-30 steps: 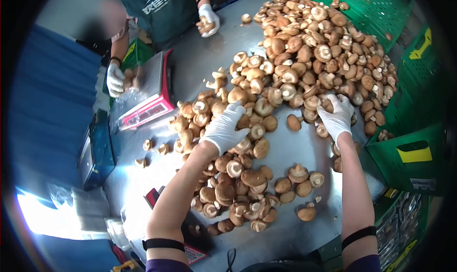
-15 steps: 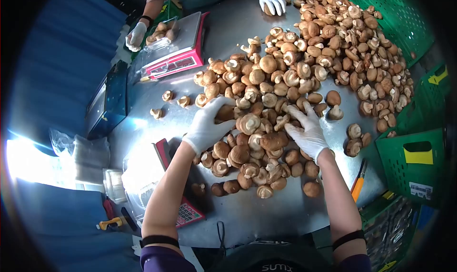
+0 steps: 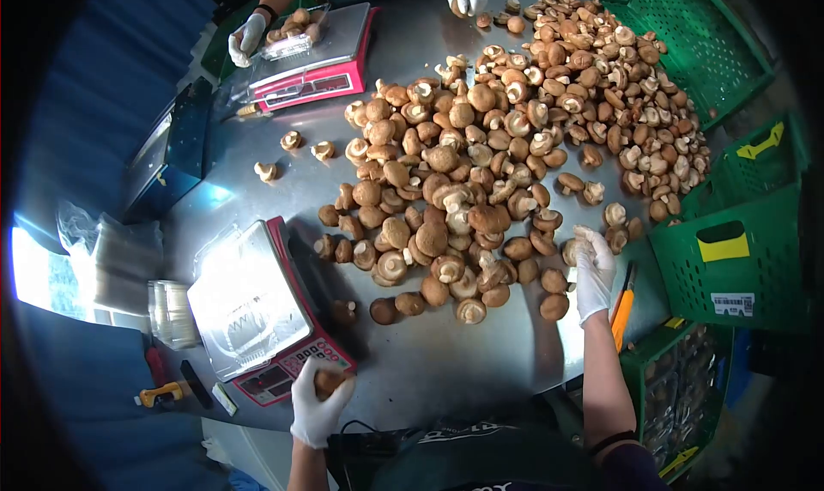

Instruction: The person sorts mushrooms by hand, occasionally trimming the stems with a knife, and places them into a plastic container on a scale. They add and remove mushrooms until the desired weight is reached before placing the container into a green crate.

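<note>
My left hand (image 3: 316, 405), in a white glove, is in front of the near scale and closed around a brown mushroom (image 3: 329, 383). My gloved right hand (image 3: 594, 275) is at the right side of the near pile. Its fingers curl around a mushroom (image 3: 570, 252), partly hidden by the glove. Between the hands lies a broad heap of shiitake-like mushrooms (image 3: 442, 159), some cap up, others stem up. A clear plastic tray (image 3: 249, 324) rests on the near pink-edged scale (image 3: 296, 319), washed out by glare.
Across the table a co-worker's gloved hands (image 3: 247, 39) flank a second scale (image 3: 313, 66) bearing a tray of mushrooms. Green crates (image 3: 738, 259) line the right side. An orange-handled knife (image 3: 624, 306) lies near my right hand. Stacked clear trays (image 3: 172, 313) stand left.
My left hand has left the heap, moving down and left to the scale with a mushroom. My right hand has shifted right and down to the heap's edge. The view has shifted.
</note>
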Demonstrator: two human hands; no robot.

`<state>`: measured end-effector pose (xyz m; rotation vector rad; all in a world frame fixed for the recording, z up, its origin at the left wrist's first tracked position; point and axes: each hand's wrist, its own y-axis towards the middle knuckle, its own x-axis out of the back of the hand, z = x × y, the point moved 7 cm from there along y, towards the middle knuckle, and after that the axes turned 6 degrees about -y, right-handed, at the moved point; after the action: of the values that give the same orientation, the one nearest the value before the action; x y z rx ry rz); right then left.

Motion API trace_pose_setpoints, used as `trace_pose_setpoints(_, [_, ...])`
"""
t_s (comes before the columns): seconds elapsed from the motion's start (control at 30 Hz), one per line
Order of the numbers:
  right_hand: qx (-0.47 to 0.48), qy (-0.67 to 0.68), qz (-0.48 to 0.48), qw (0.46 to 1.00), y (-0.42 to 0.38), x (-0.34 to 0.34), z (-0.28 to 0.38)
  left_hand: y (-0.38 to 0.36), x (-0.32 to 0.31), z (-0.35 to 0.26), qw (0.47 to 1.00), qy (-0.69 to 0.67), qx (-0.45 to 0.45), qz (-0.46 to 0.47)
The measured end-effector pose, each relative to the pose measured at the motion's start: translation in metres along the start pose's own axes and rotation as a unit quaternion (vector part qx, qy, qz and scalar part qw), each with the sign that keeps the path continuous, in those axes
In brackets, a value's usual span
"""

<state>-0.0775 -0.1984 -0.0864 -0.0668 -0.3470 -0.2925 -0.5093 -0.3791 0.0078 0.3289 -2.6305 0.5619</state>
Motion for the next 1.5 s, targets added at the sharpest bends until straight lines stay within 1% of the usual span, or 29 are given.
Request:
trace_pose_setpoints(0.07, [-0.019, -0.052, -0.003, 0.998, -0.011, 0.011, 0.002, -0.038, 0.018, 0.047, 0.998, -0.008, 0.064, -0.020])
trace_pose_setpoints(0.1, [-0.034, -0.041, -0.011, 0.999, -0.014, 0.015, -0.011, -0.059, 0.029, 0.070, 0.995, -0.011, 0.095, -0.032])
trace_pose_setpoints(0.2, [-0.001, -0.087, -0.019, 0.996, -0.028, 0.024, -0.017, -0.118, 0.057, 0.134, 0.983, 0.049, 0.178, -0.019])
trace_pose_setpoints(0.27, [0.006, -0.112, -0.038, 0.993, -0.034, 0.030, -0.024, -0.170, 0.086, 0.231, 0.956, 0.150, 0.245, 0.067])
trace_pose_setpoints(0.33, [-0.002, -0.143, -0.055, 0.988, -0.040, 0.033, -0.021, -0.196, 0.102, 0.241, 0.945, 0.209, 0.252, -0.003])
trace_pose_setpoints(0.37, [-0.008, -0.149, -0.076, 0.986, -0.044, 0.035, -0.026, -0.215, 0.111, 0.266, 0.933, 0.283, 0.222, -0.005])
trace_pose_setpoints(0.43, [-0.018, -0.180, -0.080, 0.980, -0.051, 0.033, -0.039, -0.242, 0.131, 0.319, 0.893, 0.423, 0.154, -0.014])
trace_pose_setpoints(0.5, [-0.018, -0.244, -0.064, 0.967, -0.055, 0.032, -0.041, -0.230, 0.144, 0.336, 0.931, 0.335, 0.145, 0.010])
trace_pose_setpoints(0.53, [-0.018, -0.276, -0.048, 0.960, -0.055, 0.030, -0.045, -0.222, 0.145, 0.328, 0.946, 0.289, 0.142, 0.021])
trace_pose_setpoints(0.57, [-0.018, -0.307, -0.031, 0.951, -0.052, 0.028, -0.054, -0.218, 0.144, 0.329, 0.969, 0.118, 0.214, 0.026])
trace_pose_setpoints(0.6, [-0.018, -0.336, -0.013, 0.942, -0.048, 0.025, -0.065, -0.202, 0.139, 0.294, 0.972, 0.126, 0.189, 0.053])
trace_pose_setpoints(0.63, [-0.018, -0.306, -0.003, 0.952, -0.041, 0.028, -0.078, -0.184, 0.135, 0.253, 0.973, 0.137, 0.165, 0.079])
trace_pose_setpoints(0.67, [0.018, -0.325, 0.035, 0.945, -0.033, 0.028, -0.081, -0.169, 0.132, 0.218, 0.973, 0.148, 0.141, 0.105])
trace_pose_setpoints(0.77, [0.025, -0.379, 0.008, 0.925, -0.039, 0.026, -0.061, -0.136, 0.121, 0.147, 0.984, 0.080, 0.061, 0.147])
trace_pose_setpoints(0.83, [0.032, -0.420, -0.028, 0.907, -0.043, 0.032, -0.065, -0.120, 0.116, 0.123, 0.985, 0.073, 0.009, 0.158])
trace_pose_setpoints(0.87, [0.016, -0.399, -0.044, 0.916, -0.051, 0.041, -0.067, -0.112, 0.113, 0.111, 0.984, 0.069, -0.017, 0.164])
trace_pose_setpoints(0.93, [-0.017, -0.355, -0.070, 0.932, -0.082, 0.054, -0.058, -0.102, 0.105, 0.092, 0.979, 0.019, -0.017, 0.204])
trace_pose_setpoints(0.97, [-0.063, -0.384, -0.026, 0.921, -0.101, 0.062, -0.054, -0.098, 0.100, 0.082, 0.975, -0.006, -0.015, 0.223])
trace_pose_setpoints(1.03, [-0.148, -0.455, 0.104, 0.872, -0.141, 0.076, -0.051, -0.080, 0.087, 0.069, 0.972, -0.008, -0.056, 0.226])
trace_pose_setpoints(1.07, [-0.151, -0.439, 0.068, 0.883, -0.158, 0.083, -0.038, -0.070, 0.077, 0.064, 0.971, -0.011, -0.074, 0.225])
trace_pose_setpoints(1.13, [-0.156, -0.403, 0.002, 0.902, -0.183, 0.089, -0.026, -0.054, 0.052, 0.047, 0.961, 0.082, -0.136, 0.225])
trace_pose_setpoints(1.2, [-0.029, -0.375, -0.022, 0.926, -0.180, 0.073, -0.037, -0.036, 0.012, 0.029, 0.933, 0.173, -0.246, 0.197])
trace_pose_setpoints(1.27, [-0.029, -0.267, 0.022, 0.963, -0.172, 0.025, -0.006, -0.017, -0.029, 0.021, 0.938, 0.160, -0.219, 0.217])
trace_pose_setpoints(1.3, [0.016, -0.276, 0.050, 0.960, -0.163, 0.000, 0.014, -0.006, -0.049, 0.010, 0.928, 0.145, -0.286, 0.190])
trace_pose_setpoints(1.33, [0.102, -0.326, 0.044, 0.939, -0.155, -0.019, 0.032, 0.004, -0.068, 0.001, 0.913, 0.127, -0.352, 0.164])
trace_pose_setpoints(1.37, [0.080, -0.269, 0.060, 0.958, -0.141, -0.037, 0.038, 0.019, -0.086, -0.008, 0.909, 0.128, -0.370, 0.146])
trace_pose_setpoints(1.4, [0.124, -0.311, 0.044, 0.941, -0.130, -0.052, 0.057, 0.035, -0.101, -0.021, 0.904, 0.129, -0.387, 0.129])
trace_pose_setpoints(1.43, [0.174, -0.331, 0.033, 0.927, -0.115, -0.067, 0.068, 0.051, -0.116, -0.034, 0.906, 0.159, -0.379, 0.097])
trace_pose_setpoints(1.5, [0.213, -0.383, 0.015, 0.899, -0.088, -0.092, 0.070, 0.080, -0.142, -0.058, 0.899, 0.240, -0.363, 0.052])
